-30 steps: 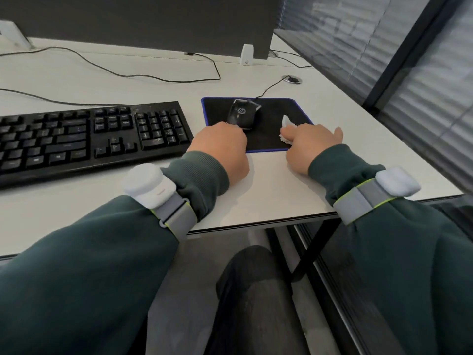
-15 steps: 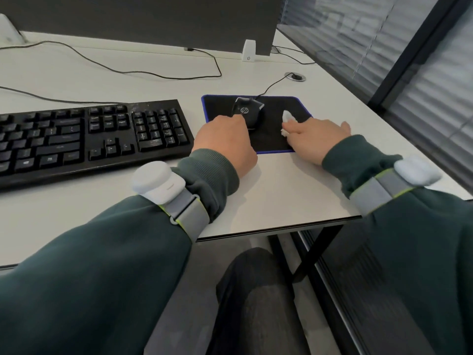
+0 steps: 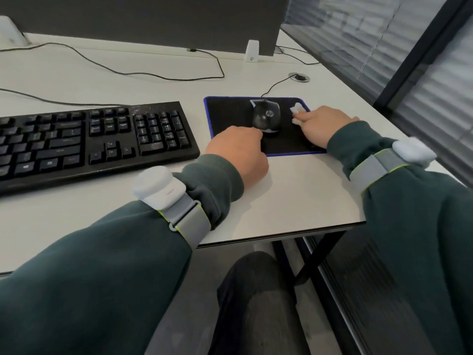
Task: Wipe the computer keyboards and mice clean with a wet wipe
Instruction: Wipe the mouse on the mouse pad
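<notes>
Both hands have slid forward onto the mouse pad [image 3: 230, 116], the mouse [image 3: 266, 116] nudged toward the right hand. That right hand [image 3: 322, 124] bunches the wet wipe [image 3: 297, 108] under its fingers, just right of the mouse. The left hand [image 3: 238, 149], fingers curled under, meets the mouse's near edge; whether it grips cannot be told. Unsteadied, the mouse may skid under the wipe or snag on its cable [image 3: 276, 85] beyond. The keyboard [image 3: 89, 139] lies left of the left hand.
</notes>
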